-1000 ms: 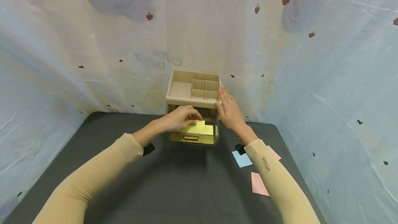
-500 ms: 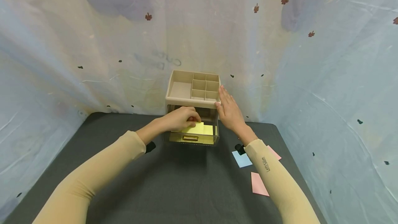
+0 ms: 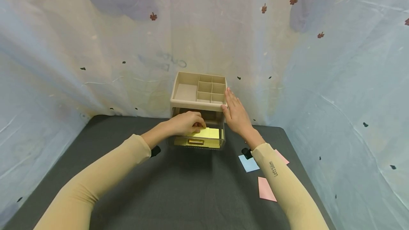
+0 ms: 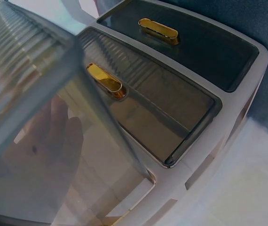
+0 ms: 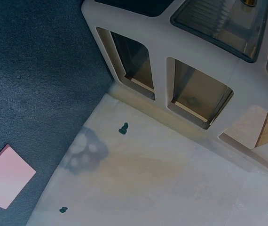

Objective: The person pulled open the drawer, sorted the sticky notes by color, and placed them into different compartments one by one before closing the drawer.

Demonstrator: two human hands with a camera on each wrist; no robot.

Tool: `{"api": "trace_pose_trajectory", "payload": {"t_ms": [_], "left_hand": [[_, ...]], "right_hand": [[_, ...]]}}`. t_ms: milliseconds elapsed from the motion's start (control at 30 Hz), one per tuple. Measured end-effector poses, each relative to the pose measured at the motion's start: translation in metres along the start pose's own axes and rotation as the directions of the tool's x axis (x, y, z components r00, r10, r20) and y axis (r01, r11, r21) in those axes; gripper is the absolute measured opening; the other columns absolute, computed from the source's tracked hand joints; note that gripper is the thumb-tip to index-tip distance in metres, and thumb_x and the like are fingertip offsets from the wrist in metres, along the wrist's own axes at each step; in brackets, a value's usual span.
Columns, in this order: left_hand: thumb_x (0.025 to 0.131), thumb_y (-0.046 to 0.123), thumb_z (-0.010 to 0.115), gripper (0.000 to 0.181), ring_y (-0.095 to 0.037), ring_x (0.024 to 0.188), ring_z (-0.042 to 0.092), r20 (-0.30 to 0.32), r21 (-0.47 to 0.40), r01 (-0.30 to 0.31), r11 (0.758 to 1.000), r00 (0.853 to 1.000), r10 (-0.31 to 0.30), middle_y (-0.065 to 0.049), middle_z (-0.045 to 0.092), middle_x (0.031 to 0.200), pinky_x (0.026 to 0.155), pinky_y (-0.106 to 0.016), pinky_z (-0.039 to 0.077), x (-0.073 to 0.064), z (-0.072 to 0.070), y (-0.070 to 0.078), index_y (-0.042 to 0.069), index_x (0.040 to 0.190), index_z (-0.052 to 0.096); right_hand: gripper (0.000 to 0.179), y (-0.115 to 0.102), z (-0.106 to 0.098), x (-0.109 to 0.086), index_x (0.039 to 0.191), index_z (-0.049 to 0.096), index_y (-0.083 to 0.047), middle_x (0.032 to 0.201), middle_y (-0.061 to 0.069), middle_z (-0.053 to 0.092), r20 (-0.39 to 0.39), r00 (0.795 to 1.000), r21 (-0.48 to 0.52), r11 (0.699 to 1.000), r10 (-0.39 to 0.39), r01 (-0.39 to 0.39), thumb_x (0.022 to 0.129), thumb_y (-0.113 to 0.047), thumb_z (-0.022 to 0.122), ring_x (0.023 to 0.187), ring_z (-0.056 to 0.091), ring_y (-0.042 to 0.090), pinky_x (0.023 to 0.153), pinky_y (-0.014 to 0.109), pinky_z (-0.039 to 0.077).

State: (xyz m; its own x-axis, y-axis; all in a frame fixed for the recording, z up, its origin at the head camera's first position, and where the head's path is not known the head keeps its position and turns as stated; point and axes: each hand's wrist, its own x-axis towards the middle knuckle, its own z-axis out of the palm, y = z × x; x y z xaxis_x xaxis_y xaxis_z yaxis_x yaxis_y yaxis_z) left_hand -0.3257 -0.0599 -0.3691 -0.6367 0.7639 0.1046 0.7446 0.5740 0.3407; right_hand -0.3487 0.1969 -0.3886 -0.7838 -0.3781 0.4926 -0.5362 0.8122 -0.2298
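Note:
A beige desk organizer (image 3: pixel 198 106) stands at the back of the table, its clear top drawer (image 3: pixel 222 141) pulled out. Inside lie yellow sticky note pads (image 3: pixel 212 133). My left hand (image 3: pixel 186 122) reaches into the drawer, thumb and fingertips pinching a yellow pad low among them; the hand hides most of that pad. Through the clear drawer wall, the left wrist view shows the left hand's fingers (image 4: pixel 54 132) dimly. My right hand (image 3: pixel 236 114) rests with straight fingers along the organizer's right side, thumb at its front top corner.
Below the pulled-out drawer, two closed drawers with gold handles (image 4: pixel 158 29) show in the left wrist view. The organizer's top has divided compartments (image 3: pixel 212 88). To the right lie a blue pad (image 3: pixel 248 164) and pink pads (image 3: pixel 266 189). A patterned curtain (image 3: pixel 127 38) hangs close behind.
My left hand has sunk slightly into the drawer, lowering the yellow pad from a raised position onto the other yellow pads. My right hand stays in place on the organizer.

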Motion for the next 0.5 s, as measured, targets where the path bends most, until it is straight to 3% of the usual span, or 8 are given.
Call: {"api": "trace_pose_trajectory", "payload": {"t_ms": [300, 500], "left_hand": [[0.097, 0.008, 0.074, 0.02, -0.017, 0.092, 0.065, -0.016, -0.012, 0.015, 1.0, 1.0, -0.015, -0.006, 0.07, 0.11, 0.081, -0.03, 0.057, -0.0004, 0.0005, -0.0011, 0.007, 0.117, 0.077], [0.101, 0.01, 0.07, 0.022, -0.021, 0.102, 0.068, -0.065, -0.031, 0.039, 0.999, 0.997, -0.041, -0.007, 0.07, 0.118, 0.087, -0.036, 0.058, -0.0031, 0.0001, 0.0016, 0.008, 0.123, 0.075]], "right_hand": [[0.065, -0.0014, -0.001, -0.0003, 0.166, 0.012, -0.002, 0.174, 0.013, 0.01, 0.005, 1.0, -0.006, 1.0, 0.004, -0.004, 0.114, -0.035, 0.033, 0.158, 0.019, 0.035, 0.129, 0.051, 0.014], [0.066, -0.0018, -0.0015, -0.0004, 0.167, 0.012, -0.002, 0.174, 0.012, 0.009, 0.002, 1.0, -0.014, 1.0, 0.0, 0.0, 0.114, -0.037, 0.032, 0.158, 0.02, 0.036, 0.127, 0.056, 0.019]]}}
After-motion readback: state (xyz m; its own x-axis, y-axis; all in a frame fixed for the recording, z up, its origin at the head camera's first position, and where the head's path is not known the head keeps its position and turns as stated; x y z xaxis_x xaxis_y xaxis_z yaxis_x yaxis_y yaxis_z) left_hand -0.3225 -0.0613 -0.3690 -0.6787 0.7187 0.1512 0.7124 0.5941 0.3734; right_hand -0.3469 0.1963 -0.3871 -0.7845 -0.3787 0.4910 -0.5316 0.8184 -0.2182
